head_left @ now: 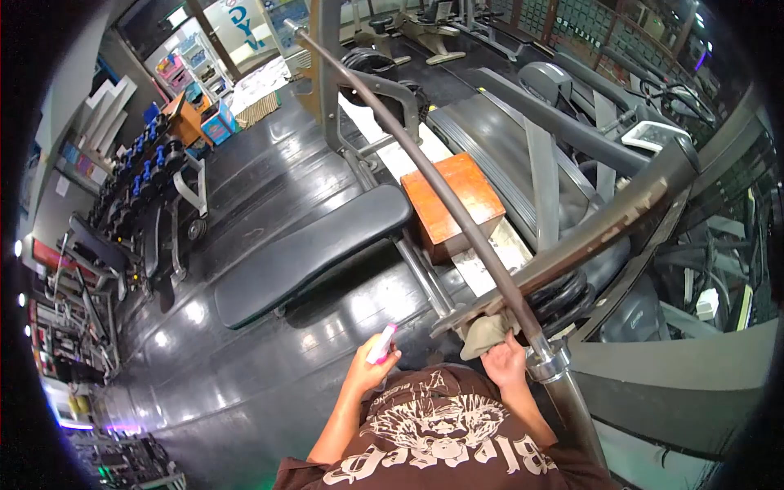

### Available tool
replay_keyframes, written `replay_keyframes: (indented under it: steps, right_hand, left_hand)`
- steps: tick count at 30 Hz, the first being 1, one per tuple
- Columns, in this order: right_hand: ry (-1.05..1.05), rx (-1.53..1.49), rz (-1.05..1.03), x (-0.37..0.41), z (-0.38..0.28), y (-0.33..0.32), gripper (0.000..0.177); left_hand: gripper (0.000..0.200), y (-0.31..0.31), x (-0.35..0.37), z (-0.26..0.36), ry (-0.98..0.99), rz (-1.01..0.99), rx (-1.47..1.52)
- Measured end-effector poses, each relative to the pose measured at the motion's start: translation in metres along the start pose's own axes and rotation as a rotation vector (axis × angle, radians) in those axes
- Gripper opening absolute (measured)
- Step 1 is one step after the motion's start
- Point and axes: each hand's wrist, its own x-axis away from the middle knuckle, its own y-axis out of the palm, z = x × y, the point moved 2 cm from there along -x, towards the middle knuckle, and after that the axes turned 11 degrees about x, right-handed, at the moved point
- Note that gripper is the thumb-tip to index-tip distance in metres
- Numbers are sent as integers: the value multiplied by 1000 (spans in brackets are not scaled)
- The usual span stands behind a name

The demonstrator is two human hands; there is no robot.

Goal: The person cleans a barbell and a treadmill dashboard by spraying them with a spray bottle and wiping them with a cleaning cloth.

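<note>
My left hand (367, 369) is closed around a small white and pink bottle (381, 345), held in front of my body beside the bench. In my right hand (505, 361) is a bunched beige-green cloth (485, 336), with my fingers curled at its edge. The cloth lies against the metal upright of the bench rack, just below the barbell (445, 192). A metal collar (549, 360) on the bar sits close to the right of that hand. Where exactly the cloth touches the frame is hidden.
A black padded bench (314, 253) stretches ahead to the left. An orange wooden box (454, 196) stands beyond the bar, next to a treadmill (506, 143). Blue dumbbells (147, 171) fill a rack at the far left. The worn rack arm (621, 220) extends to the right.
</note>
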Motion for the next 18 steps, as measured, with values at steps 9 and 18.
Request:
replay_keyframes:
  steps: [9, 18]
  right_hand:
    - [66, -28, -107, 4, 58, 63, 52]
    - [197, 32, 139, -14, 147, 74, 49]
  left_hand:
    - [23, -86, -18, 22, 26, 33, -8]
    - [26, -208, -14, 16, 77, 168, 3]
